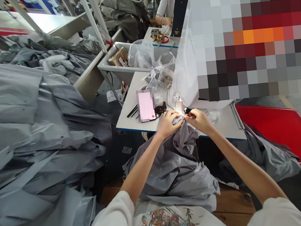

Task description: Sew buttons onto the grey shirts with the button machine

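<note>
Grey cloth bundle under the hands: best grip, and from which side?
Best grip is probably the slack lower fold of the grey cloth, coming from above on the near side: it lies bunched and loose there, while the left hand and right hand pinch its top end by the table's edge.

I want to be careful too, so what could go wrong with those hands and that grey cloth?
The grey fabric is bunched up and drapes over the edge of the white table, so its weight might drag it down and tug it from the left hand.

The right hand has its fingers very close to a small black part under a bright light, so they could perhaps get pinched.
</note>
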The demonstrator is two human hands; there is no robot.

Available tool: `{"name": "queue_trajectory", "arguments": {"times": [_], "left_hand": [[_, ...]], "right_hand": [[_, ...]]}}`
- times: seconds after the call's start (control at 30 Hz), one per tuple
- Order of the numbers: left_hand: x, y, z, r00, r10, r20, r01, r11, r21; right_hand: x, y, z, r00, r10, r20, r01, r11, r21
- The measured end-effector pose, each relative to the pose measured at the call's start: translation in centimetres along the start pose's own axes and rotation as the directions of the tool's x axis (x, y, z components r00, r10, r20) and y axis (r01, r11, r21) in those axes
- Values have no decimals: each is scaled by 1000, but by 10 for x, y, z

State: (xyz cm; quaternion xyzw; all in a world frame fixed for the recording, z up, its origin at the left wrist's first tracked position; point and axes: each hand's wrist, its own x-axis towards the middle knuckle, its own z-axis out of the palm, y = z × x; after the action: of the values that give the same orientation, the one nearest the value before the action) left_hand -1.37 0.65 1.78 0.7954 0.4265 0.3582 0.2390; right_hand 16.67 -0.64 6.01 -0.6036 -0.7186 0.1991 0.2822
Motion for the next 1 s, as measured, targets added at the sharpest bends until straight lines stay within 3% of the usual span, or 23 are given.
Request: {"name": "queue_trajectory", "arguments": {"times": [0.3,0.57,0.9,1.0], "left_hand": [[0,0,0,1000,7,-8,-7,1000,-6],[0,-1,0,1000,10,-22,-10,1000,-20],[0,-1,0,999,24,-21,-24,999,-26],[0,-2,1,1000,15,-20,-15,1000,-26]], "right_hand": [[0,-3,4,997,-40,-73,33,995,-94],[-6,-7,6,990,-119,-74,116,992,-40],[-3,8,13,999,51,13,-53,973,224],[-9,5,21,994,94,-52,-77,963,260]]}}
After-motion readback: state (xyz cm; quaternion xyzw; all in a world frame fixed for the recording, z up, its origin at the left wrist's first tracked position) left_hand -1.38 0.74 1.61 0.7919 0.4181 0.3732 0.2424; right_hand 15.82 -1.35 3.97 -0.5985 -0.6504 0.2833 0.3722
